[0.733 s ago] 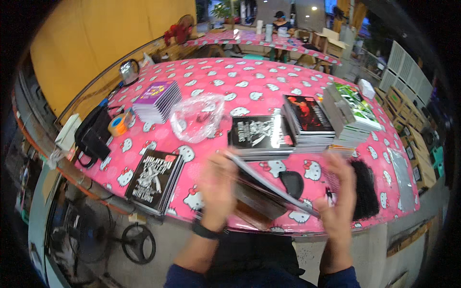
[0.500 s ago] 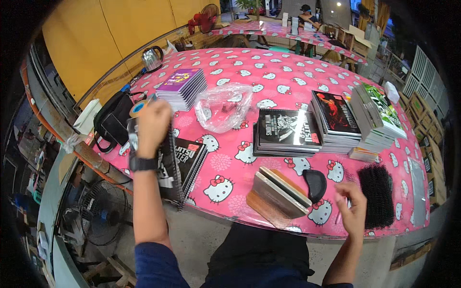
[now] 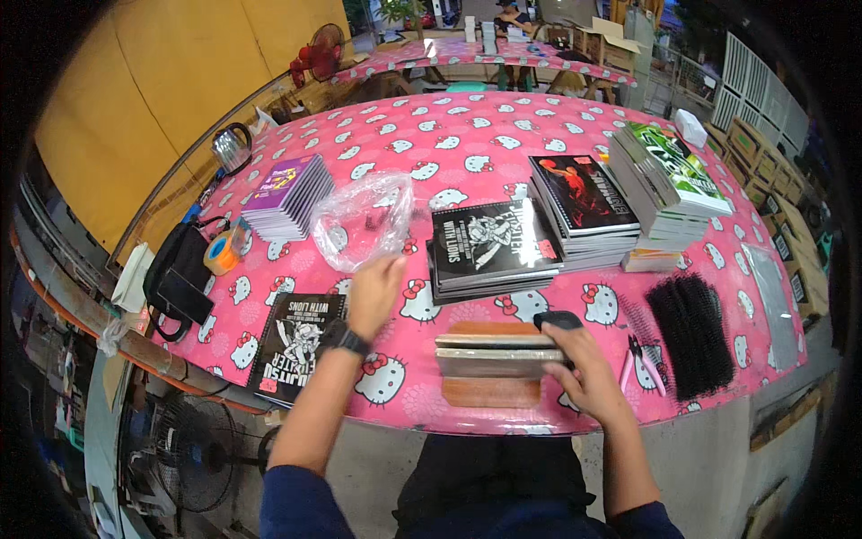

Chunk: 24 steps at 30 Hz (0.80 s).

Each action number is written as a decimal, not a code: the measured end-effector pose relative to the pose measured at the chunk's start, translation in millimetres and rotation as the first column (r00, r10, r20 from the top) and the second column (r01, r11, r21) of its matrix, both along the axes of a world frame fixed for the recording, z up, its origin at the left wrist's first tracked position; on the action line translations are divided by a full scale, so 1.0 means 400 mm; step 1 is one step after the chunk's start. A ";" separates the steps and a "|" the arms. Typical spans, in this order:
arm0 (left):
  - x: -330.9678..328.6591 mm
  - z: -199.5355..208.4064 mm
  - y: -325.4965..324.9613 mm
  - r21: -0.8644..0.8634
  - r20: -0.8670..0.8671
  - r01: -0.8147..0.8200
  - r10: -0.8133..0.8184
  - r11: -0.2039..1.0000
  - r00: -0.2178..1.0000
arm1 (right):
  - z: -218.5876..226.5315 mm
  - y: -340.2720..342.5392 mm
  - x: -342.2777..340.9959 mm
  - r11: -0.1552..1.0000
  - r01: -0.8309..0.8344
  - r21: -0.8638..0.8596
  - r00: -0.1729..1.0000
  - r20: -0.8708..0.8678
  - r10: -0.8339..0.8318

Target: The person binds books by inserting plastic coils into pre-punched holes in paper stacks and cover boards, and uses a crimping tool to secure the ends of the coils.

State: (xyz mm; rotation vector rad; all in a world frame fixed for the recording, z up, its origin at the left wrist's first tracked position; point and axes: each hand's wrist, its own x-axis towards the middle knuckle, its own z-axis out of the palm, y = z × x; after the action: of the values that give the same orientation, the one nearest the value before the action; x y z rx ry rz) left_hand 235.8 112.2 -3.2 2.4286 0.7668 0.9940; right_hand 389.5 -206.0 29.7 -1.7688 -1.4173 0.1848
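Note:
My left hand (image 3: 375, 295) hovers over the table between the clear plastic bag (image 3: 330, 242) and the wooden stand, holding nothing visible, its fingers loosely extended. A black spiral notebook (image 3: 296, 346) lies left of that wrist. My right hand (image 3: 582, 366) grips the right end of a slotted wooden stand (image 3: 494, 393), with thumb in front and fingers behind. Just behind those fingers is a black rounded object (image 3: 560, 319). Right of this hand, pink-handled cutting pliers (image 3: 643, 368) lie beside a heap of black spiral coils (image 3: 690, 337).
Stacks of black notebooks (image 3: 494, 238), red-pictured notebooks (image 3: 584, 198) and green-covered books (image 3: 678, 171) stand behind the stand. Purple books (image 3: 285, 190), orange tape (image 3: 221, 254), a black bag (image 3: 180, 278) and a kettle (image 3: 232, 148) sit left. A standing fan (image 3: 193, 449) is below the table's left edge.
My left hand has let go of the black notebook, now lying at the left, and moved right. My right hand has moved left onto the wooden stand, which has turned square to the table edge.

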 end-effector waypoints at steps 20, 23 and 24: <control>-0.060 0.109 -0.379 -0.268 0.669 0.265 -0.019 0.926 0.743 | -0.004 0.006 0.029 0.933 0.187 0.307 0.768 -0.638 0.056; -0.051 0.058 -0.379 -0.325 0.684 0.376 -0.059 0.868 0.727 | -0.068 -0.018 0.045 0.944 0.214 0.252 0.801 -0.598 -0.022; -0.054 0.040 -0.373 -0.372 0.621 0.355 -0.054 0.858 0.782 | -0.088 -0.023 0.045 0.946 0.225 0.233 0.796 -0.604 -0.041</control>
State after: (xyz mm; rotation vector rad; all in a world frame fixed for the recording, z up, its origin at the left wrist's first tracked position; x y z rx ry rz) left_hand 214.1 -37.1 12.7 1.5929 0.4231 1.2131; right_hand 407.5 -215.4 -5.5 -1.3820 -0.8067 0.3929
